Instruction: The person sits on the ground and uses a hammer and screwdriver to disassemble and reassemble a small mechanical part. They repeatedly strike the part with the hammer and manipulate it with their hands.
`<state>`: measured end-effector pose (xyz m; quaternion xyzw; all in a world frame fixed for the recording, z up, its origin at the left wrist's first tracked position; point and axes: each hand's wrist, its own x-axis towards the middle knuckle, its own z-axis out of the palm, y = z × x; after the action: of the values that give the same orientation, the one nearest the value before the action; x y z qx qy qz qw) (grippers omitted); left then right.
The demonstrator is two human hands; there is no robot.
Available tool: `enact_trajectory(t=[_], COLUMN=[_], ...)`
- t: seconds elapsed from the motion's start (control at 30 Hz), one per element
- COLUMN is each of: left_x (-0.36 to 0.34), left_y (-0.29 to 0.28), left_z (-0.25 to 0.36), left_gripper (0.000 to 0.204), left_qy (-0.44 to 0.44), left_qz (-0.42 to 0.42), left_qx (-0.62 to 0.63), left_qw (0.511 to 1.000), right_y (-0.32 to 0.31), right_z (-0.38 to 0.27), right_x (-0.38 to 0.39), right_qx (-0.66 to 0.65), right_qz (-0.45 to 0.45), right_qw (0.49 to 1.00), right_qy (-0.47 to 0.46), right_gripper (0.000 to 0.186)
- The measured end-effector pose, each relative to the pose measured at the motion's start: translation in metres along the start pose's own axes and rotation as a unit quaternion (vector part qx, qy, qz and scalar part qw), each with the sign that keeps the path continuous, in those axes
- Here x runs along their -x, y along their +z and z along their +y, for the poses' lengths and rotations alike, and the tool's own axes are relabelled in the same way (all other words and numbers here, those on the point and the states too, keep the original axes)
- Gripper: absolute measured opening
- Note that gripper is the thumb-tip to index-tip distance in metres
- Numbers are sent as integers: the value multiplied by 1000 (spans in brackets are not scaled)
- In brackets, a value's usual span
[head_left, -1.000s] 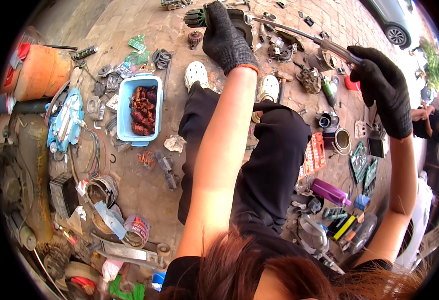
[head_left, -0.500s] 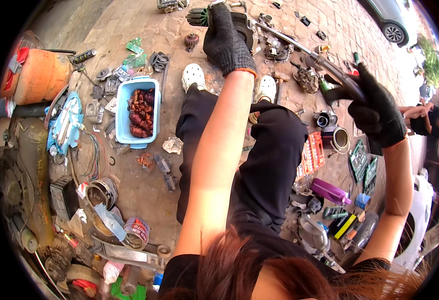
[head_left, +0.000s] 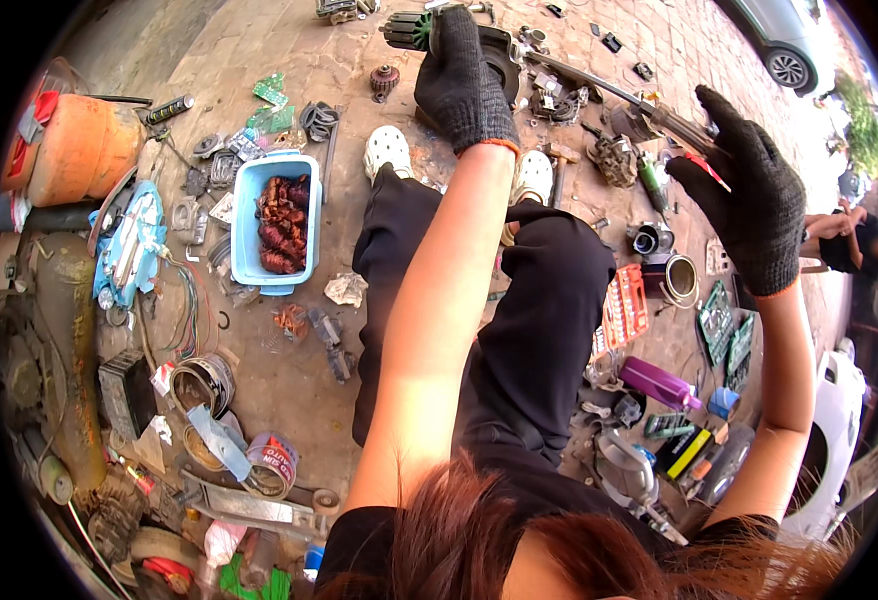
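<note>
My left hand (head_left: 464, 75), in a black knit glove, reaches far forward and clamps down on a dark round motor part (head_left: 504, 50) with a green-ended armature (head_left: 404, 30) sticking out to its left. A long metal bar (head_left: 619, 95) runs from that part back to the right. My right hand (head_left: 754, 195), also gloved, holds the bar's near end, with a red piece (head_left: 707, 162) showing at the palm. Its fingers point upward and look loosely wrapped. My black-trousered legs (head_left: 539, 300) and white shoes (head_left: 387, 150) lie below.
A blue tub (head_left: 304, 170) of copper windings sits to the left, beside an orange container (head_left: 79, 150) and a wired blue part (head_left: 129, 250). An orange socket tray (head_left: 624, 305), a tin can (head_left: 677, 280) and a purple bottle (head_left: 659, 383) lie right. Another person (head_left: 849, 240) crouches at far right.
My right hand has come down and slightly nearer with the bar's end, and its fingers have loosened and straightened. My left hand has stayed on the motor part.
</note>
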<state>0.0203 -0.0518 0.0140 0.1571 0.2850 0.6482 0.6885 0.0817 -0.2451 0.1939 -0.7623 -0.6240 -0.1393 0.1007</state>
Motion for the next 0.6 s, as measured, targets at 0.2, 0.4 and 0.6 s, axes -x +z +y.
enact_trajectory(t=[0.2, 0.4, 0.6], left_x=[2, 5, 13], left_y=[3, 5, 18], left_z=[-2, 16, 27], left_gripper=[44, 42, 18], left_qy=[4, -38, -90], left_qz=[-2, 24, -3], left_qx=[18, -95, 69], left_qw=[1000, 994, 993], right_y=[0, 9, 2], right_z=[1, -2, -3], right_x=[-1, -2, -8], right_qx=[23, 43, 98], right_qz=[-47, 13, -29], right_qw=[999, 999, 994], right_qy=[-1, -11, -48], right_gripper=[23, 22, 25])
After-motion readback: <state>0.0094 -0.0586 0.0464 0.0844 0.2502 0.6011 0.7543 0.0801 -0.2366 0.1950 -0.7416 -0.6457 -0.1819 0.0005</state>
